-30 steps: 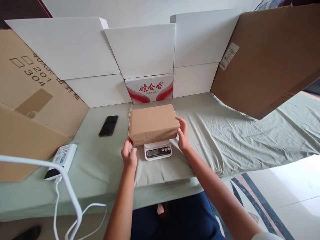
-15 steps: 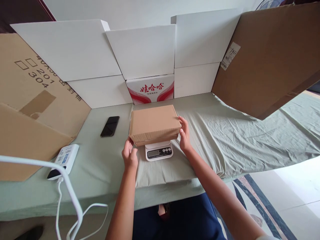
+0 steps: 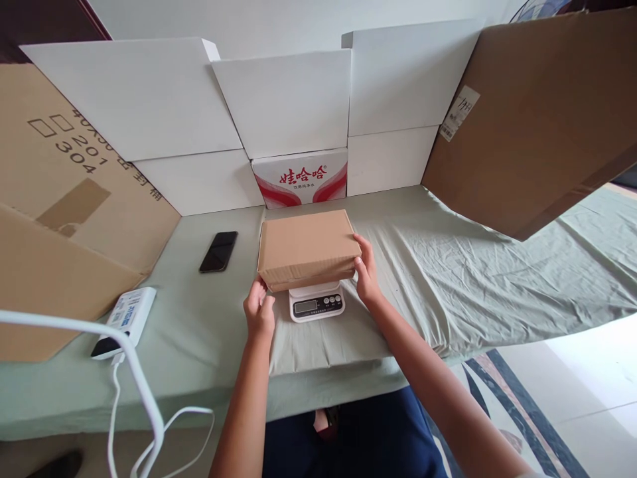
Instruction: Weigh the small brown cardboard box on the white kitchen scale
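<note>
Between both hands, a brown cardboard box (image 3: 306, 247) is sitting on a kitchen scale (image 3: 317, 303); left hand (image 3: 259, 311) and right hand (image 3: 367, 269) are each keeping an open grip against its sides.

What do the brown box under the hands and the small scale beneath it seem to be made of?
Brown box: plain corrugated cardboard by its look, matte kraft surface with folded edges. Scale: probably white moulded plastic, smooth and slightly glossy, with a dark display strip and small buttons.
</note>
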Available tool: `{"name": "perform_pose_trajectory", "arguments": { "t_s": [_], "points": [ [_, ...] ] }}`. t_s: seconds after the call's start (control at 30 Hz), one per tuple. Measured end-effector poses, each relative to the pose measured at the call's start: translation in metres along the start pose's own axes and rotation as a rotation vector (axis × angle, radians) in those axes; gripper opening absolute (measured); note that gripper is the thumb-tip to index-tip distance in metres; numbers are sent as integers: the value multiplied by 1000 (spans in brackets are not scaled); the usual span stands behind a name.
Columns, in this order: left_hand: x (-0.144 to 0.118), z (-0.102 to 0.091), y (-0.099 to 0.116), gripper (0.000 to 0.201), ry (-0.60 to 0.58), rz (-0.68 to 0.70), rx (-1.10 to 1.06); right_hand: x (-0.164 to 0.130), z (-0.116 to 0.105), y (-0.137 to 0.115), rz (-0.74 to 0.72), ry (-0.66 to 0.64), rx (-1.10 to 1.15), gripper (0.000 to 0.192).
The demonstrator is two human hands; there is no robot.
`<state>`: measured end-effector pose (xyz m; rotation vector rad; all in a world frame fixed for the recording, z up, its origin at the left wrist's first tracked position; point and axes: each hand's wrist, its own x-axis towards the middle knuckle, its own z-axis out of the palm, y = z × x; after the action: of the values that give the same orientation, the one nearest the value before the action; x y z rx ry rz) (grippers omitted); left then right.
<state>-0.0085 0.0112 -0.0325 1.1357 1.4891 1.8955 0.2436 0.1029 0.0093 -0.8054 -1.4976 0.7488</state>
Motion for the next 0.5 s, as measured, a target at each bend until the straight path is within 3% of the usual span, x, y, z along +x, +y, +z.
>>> {"name": "perform_pose_trajectory", "arguments": {
  "t_s": [0.2, 0.37, 0.5],
  "points": [
    [10, 4, 14, 67, -16, 18, -51, 8, -1, -12, 17, -15, 25, 63],
    [67, 16, 36, 56, -124, 85, -46, 50, 9, -13, -56, -45, 69, 67],
    [106, 30, 23, 55, -118, 13, -46, 74, 24, 16, -29, -109, 74, 78]
  ]
}}
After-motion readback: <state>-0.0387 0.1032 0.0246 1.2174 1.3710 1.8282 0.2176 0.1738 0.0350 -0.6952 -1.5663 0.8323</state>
